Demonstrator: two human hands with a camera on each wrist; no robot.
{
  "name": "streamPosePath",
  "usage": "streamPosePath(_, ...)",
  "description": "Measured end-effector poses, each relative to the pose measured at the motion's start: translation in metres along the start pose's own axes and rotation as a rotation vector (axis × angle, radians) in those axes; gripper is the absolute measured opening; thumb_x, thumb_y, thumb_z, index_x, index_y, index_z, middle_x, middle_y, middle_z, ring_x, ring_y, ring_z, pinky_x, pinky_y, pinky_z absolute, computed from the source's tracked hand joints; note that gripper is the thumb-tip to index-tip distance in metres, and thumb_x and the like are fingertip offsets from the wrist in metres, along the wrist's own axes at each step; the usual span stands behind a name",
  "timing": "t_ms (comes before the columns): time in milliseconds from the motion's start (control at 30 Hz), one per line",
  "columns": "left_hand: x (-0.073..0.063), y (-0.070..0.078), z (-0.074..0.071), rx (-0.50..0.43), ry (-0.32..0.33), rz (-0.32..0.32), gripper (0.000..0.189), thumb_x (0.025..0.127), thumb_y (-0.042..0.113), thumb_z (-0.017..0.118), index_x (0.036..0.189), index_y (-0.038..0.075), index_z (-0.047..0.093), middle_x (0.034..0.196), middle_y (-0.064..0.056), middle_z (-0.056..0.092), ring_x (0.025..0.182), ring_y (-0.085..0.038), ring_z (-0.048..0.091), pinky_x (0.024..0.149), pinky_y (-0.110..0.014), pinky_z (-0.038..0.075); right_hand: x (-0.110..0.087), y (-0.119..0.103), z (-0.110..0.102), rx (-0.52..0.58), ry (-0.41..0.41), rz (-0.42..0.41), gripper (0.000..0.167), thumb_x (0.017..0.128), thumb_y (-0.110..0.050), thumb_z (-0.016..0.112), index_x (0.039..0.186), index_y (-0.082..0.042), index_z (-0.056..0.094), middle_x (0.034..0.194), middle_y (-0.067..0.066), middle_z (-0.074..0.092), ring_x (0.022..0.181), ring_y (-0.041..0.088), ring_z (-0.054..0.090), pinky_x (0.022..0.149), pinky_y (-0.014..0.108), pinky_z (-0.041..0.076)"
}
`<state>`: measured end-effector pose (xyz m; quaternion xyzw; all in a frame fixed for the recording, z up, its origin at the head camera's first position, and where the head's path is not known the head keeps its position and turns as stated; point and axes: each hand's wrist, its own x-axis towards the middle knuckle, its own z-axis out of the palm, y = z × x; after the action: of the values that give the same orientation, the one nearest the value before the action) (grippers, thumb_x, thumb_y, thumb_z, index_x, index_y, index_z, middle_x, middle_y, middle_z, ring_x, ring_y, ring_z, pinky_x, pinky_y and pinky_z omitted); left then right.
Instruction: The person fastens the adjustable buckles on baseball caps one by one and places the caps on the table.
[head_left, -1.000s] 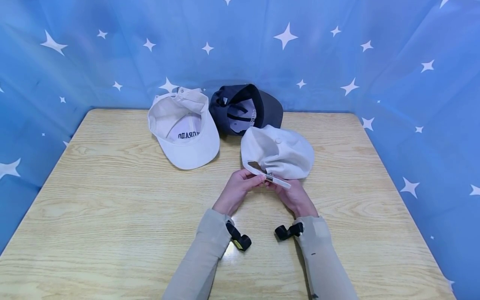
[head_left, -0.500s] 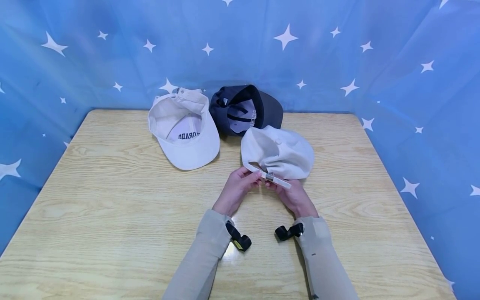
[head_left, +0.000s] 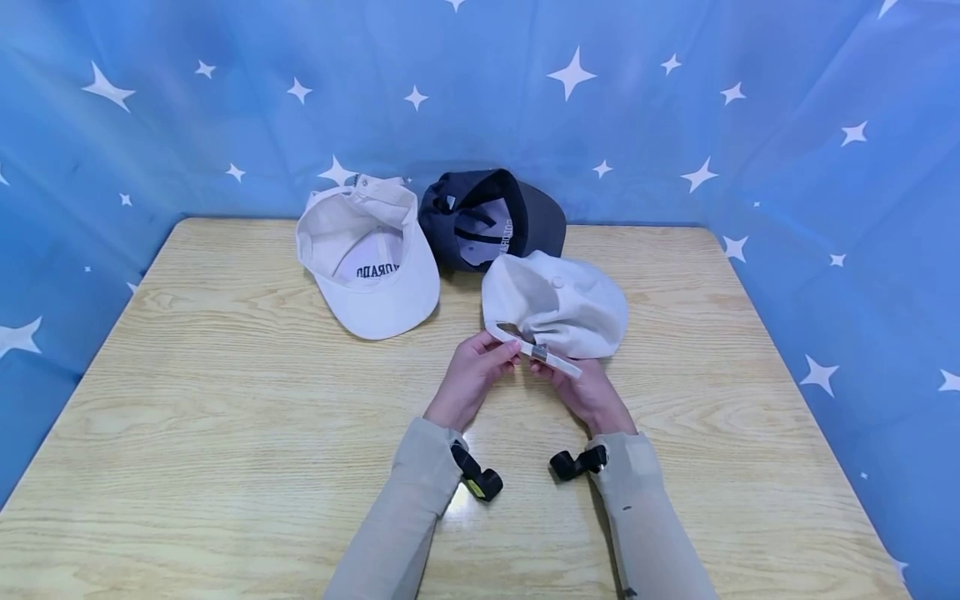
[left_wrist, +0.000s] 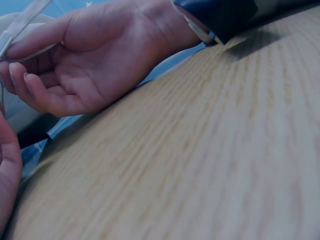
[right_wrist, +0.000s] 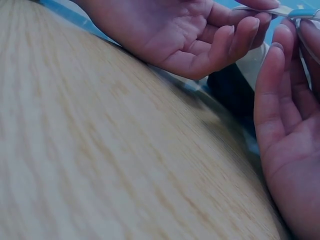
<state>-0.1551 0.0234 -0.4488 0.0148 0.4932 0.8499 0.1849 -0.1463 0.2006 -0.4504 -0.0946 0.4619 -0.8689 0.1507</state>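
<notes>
A white baseball cap [head_left: 577, 308] sits crown up, its back opening turned toward me. Across that opening runs an adjustable strap [head_left: 562, 364] with a small metal buckle [head_left: 539, 352]. My left hand [head_left: 468, 379] pinches the strap left of the buckle, thumb on top. On the other side, my right hand [head_left: 588, 393] holds the strap's right part from below, its thumb along it in the left wrist view, where the right hand [left_wrist: 100, 55] shows loosely curled lower fingers. The right wrist view shows the left hand [right_wrist: 170, 35] gripping the strap.
Behind the held cap lies a dark navy cap [head_left: 543, 212], opening up. To its left, another white cap [head_left: 382, 308] rests with its brim toward me. All are on a wood-grain table [head_left: 225, 433]; a blue star-patterned cloth [head_left: 480, 100] hangs around it.
My left thumb has slid a little left along the strap, so the buckle shows more fully. The right hand and the caps stay nearly where they were.
</notes>
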Motion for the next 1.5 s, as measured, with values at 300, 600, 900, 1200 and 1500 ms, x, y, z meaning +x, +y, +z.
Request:
streamPosePath(300,0.0003,-0.0010,0.0001,-0.003,-0.038,0.022,0.026,0.078,0.020,0.069,0.096,0.003,0.061,0.087,-0.003,0.059,0.080,-0.018,0.054,0.072,-0.028,0.045,0.0002,0.0002,-0.0008,0.016,-0.010,0.000,0.018,0.083,-0.013,0.062,0.097,-0.001,0.063,0.091,0.010,0.063,0.078,0.017,0.061,0.071,0.026,0.050)
streamPosePath(600,0.0003,-0.0025,0.0005,0.012,-0.045,0.019,0.026,0.078,0.020,0.070,0.095,0.003,0.061,0.085,-0.003,0.059,0.078,-0.015,0.055,0.071,-0.026,0.045,0.0000,0.0005,-0.0009,0.010,-0.003,0.006,0.018,0.082,-0.013,0.064,0.096,-0.002,0.063,0.089,0.009,0.063,0.079,0.017,0.061,0.072,0.025,0.049)
streamPosePath(900,-0.0001,-0.0024,0.0018,0.065,-0.044,0.038,0.018,0.080,0.017,0.067,0.090,0.004,0.062,0.080,-0.003,0.059,0.076,-0.016,0.054,0.072,-0.030,0.044,-0.0006,0.0027,-0.0011,-0.009,-0.036,-0.040,0.018,0.083,-0.009,0.062,0.101,-0.004,0.062,0.092,0.007,0.063,0.079,0.016,0.060,0.072,0.025,0.049)
streamPosePath(1200,0.0006,-0.0017,0.0024,0.014,-0.037,0.025,0.027,0.081,0.020,0.067,0.101,0.004,0.058,0.087,-0.005,0.058,0.078,-0.017,0.055,0.070,-0.029,0.045,0.0000,0.0007,-0.0011,-0.012,-0.060,-0.052,0.019,0.084,-0.006,0.060,0.103,-0.003,0.060,0.094,0.007,0.062,0.077,0.016,0.059,0.070,0.025,0.049)
streamPosePath(1500,0.0013,-0.0008,0.0005,-0.060,-0.043,0.030,0.028,0.082,0.021,0.065,0.103,0.005,0.056,0.088,-0.004,0.057,0.076,-0.016,0.056,0.068,-0.028,0.045,-0.0001,0.0018,-0.0028,0.001,-0.055,-0.054,0.021,0.082,-0.006,0.062,0.103,-0.004,0.060,0.096,0.006,0.062,0.076,0.017,0.060,0.070,0.024,0.049)
